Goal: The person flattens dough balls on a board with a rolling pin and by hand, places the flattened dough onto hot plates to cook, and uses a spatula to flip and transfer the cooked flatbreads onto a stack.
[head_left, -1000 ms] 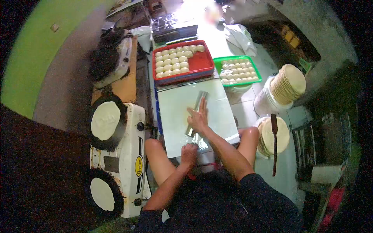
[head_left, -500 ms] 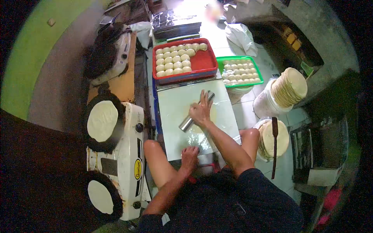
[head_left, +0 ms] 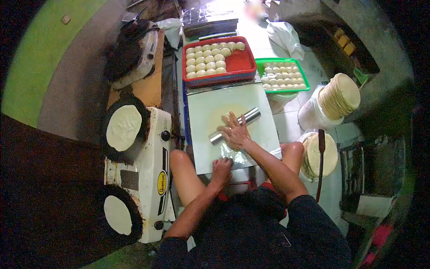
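Note:
My right hand point(head_left: 236, 135) lies across a steel rolling pin point(head_left: 251, 116), fingers spread over it, holding it down on a thin, pale round of dough point(head_left: 222, 110). The dough is faint against the glossy white board point(head_left: 204, 154) and partly hidden by the hand and pin. At the board's near edge, my left hand point(head_left: 221, 171) is closed, its fingers curled; what they hold, if anything, is hidden. Beyond the board stands a red tray point(head_left: 242, 63) with rows of dough balls point(head_left: 205, 60).
To the left, a white two-burner stove point(head_left: 156, 134) carries two dark pans with flatbreads point(head_left: 124, 127). On the right are a green tray point(head_left: 306, 80) of dough balls, a bucket with stacked flatbreads point(head_left: 342, 96), another stack point(head_left: 322, 157) and a long dark spatula point(head_left: 321, 154).
The rolling pin has turned to a flatter slant under my right hand, whose fingers are spread wider. My left hand has curled more tightly at the board's edge. The whole view has shifted slightly.

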The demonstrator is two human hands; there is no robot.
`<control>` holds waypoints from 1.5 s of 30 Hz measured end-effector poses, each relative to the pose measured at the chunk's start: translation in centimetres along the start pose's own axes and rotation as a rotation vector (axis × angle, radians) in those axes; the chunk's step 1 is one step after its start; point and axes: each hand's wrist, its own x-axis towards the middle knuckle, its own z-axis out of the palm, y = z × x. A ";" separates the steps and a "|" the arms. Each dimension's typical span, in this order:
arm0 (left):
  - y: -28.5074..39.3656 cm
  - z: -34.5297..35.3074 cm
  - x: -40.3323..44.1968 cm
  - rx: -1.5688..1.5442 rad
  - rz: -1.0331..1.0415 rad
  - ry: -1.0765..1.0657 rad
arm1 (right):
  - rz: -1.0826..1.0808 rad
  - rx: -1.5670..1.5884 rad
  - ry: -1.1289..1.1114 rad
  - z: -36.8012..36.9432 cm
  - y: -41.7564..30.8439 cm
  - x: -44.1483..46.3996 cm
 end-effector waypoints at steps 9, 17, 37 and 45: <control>0.0 -0.9 0.8 -0.057 0.005 -0.080 | 0.159 0.273 0.072 -1.3 2.3 0.1; 0.4 -2.4 1.1 -0.153 -0.013 -0.119 | 0.020 -0.137 0.332 1.0 4.2 3.6; -4.2 -1.4 20.0 0.255 -0.061 0.022 | 1.095 -0.018 0.415 -7.1 21.0 -38.3; -3.4 -1.9 12.7 0.262 -0.032 -0.095 | 1.271 0.181 0.294 -6.2 17.7 -43.7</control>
